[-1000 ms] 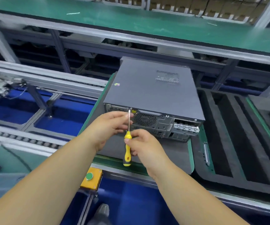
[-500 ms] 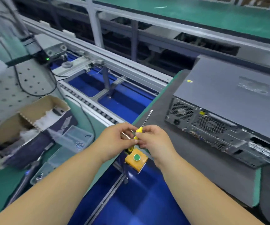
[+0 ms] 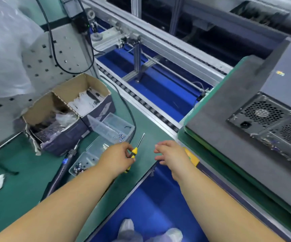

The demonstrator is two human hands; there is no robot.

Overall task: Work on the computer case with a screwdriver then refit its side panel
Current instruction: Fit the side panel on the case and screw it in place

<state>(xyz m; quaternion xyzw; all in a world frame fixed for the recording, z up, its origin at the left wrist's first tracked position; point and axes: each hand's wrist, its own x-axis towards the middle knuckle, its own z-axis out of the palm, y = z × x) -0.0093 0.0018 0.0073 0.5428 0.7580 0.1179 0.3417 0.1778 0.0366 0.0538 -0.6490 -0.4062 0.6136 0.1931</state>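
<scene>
The grey computer case (image 3: 281,105) lies flat at the far right on a grey foam pad (image 3: 228,119), its rear panel with fan grilles facing me and its side panel on top. My left hand (image 3: 116,158) grips the yellow-and-black handle of a screwdriver (image 3: 135,149), whose thin shaft points up and away over the green bench. My right hand (image 3: 171,156) hovers just right of it with fingers relaxed and holds nothing.
Clear plastic screw trays (image 3: 109,130) and a torn cardboard box (image 3: 66,110) sit on the green bench (image 3: 19,180) to the left, with an electric driver (image 3: 66,161) beside them. A yellow button box (image 3: 192,157) lies under my right hand. A roller conveyor (image 3: 141,98) runs behind.
The screwdriver has come away from the case's rear edge and moved left over the bench. My right hand has let go of it; my left hand alone holds it. My view swung left.
</scene>
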